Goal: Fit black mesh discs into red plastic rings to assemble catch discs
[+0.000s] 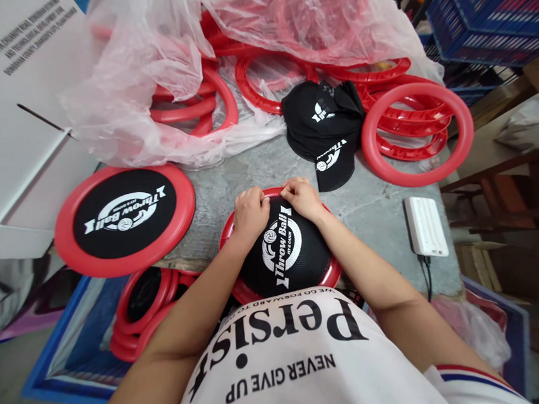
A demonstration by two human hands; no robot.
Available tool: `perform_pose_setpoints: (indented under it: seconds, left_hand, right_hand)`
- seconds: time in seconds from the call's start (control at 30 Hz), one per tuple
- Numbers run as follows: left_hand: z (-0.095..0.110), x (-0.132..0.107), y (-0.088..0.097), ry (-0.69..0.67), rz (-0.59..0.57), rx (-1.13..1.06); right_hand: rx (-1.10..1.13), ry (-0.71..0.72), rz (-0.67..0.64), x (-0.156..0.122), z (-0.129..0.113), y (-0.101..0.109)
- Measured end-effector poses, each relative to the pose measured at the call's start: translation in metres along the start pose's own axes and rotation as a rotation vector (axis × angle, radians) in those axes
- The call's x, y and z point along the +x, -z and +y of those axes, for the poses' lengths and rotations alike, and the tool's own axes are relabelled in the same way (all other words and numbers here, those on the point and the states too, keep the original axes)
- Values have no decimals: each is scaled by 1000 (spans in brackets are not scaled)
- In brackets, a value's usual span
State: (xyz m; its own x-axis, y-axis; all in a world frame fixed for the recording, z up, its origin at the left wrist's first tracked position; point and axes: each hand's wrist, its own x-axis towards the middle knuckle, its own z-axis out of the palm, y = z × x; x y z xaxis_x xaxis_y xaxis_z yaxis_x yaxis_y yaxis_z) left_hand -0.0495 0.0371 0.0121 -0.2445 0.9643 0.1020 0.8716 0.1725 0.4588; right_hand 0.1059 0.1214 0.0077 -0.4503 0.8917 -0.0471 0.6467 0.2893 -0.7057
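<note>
1. Bench (234, 182): grey slab, fills mid frame.
2. White carton (27, 126) at left edge. Clear plastic bag (137, 59) crumpled at upper left.
3. Blue crate (57, 347), lower left, below the bench edge, holds stacked discs (144, 295).
4. Loose red rings (418, 134), upper right, overlapping; some lie under the bag.
5. Finished disc (124, 218), left of centre, flat, overhangs the bench edge.
6. Centre ring (335, 269), bottom centre, up against the shirt (316, 359). Mesh cover (289, 256), "Throw Ball" print, sits over it.
7. Spare black covers (326, 124): heap above centre.
8. White power bank (425, 225), right, cable plugged in.
9. Left hand (250, 212) and right hand (302, 197): side by side at the ring's far rim, both clenched, pinching the mesh cover's edge.
</note>
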Motion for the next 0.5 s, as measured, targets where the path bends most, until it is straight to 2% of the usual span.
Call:
perform_pose_setpoints:
  seconds: [0.5]
  left_hand:
    - [0, 1, -1, -5, -9, 27]
  right_hand:
    - [-83, 30, 21, -2, -5, -1]
